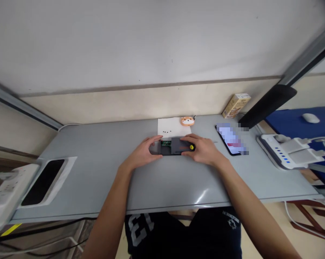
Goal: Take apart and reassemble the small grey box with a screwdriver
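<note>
A dark grey rectangular case [166,149] lies on the grey table, with a green circuit board [166,143] exposed in its left part. A dark grey cover [177,144] sits over its right part. My left hand [143,153] grips the left end of the case, thumb on the near edge and fingers on the far one. My right hand [201,148] pinches the cover between thumb and fingers. A yellow round-ended tool [192,147], perhaps a screwdriver, shows under the right palm. Several small dark screws [167,132] rest on white paper [165,124] just beyond the case.
An orange animal-faced case [187,121] sits on the paper's right corner. Rightward are a lit phone [229,138], a small carton [235,105], a black upright object [269,106] and a power strip [279,153]. A dark phone [45,181] lies left, beside a white socket box [19,190].
</note>
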Demonstrator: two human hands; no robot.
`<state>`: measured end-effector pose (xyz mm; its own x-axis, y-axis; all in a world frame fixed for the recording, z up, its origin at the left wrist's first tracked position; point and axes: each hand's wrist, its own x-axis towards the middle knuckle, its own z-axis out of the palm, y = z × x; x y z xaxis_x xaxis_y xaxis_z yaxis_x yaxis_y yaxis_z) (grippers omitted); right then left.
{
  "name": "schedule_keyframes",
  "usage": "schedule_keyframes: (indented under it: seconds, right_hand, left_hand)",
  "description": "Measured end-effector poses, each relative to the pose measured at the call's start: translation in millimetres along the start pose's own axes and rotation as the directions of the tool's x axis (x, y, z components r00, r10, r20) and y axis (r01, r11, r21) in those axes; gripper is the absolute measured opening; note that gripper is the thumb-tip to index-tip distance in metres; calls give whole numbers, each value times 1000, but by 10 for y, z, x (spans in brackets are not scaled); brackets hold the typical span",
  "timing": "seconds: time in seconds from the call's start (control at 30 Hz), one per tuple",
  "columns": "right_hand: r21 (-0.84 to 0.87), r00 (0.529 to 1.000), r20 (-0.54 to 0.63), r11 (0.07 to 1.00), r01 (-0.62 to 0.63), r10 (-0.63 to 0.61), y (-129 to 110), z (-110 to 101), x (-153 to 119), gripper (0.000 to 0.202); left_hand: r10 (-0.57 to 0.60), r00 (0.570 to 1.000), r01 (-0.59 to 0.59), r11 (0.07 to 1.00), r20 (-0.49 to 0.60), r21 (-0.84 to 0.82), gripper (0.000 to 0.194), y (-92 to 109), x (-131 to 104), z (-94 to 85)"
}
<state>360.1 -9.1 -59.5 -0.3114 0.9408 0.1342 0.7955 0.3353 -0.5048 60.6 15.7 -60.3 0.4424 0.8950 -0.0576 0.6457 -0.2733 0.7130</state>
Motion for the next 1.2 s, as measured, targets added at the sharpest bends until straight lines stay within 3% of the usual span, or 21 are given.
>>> schedule_keyframes:
  seconds: [0.53, 0.87, 1.07, 1.2]
  right_hand:
    - [-28, 994, 71, 996, 84, -82, 5, -21, -35, 58]
    - [-54, 986, 58, 985, 162, -159, -39, 191, 39, 63]
    - [-40, 984, 27, 983, 178, -177, -17, 182, 26, 58]
    - [0, 987, 67, 989, 148, -148, -37, 133, 16, 79]
  left_hand:
    - [3, 1000, -3, 999, 2, -46, 81, -65, 12, 19]
    - [59, 998, -60, 997, -26, -51, 93, -27, 62, 167]
    - [52, 998, -54, 996, -22, -68, 89, -7, 59, 173]
    - [26, 1000, -26, 999, -5, -21, 80, -1, 38, 121]
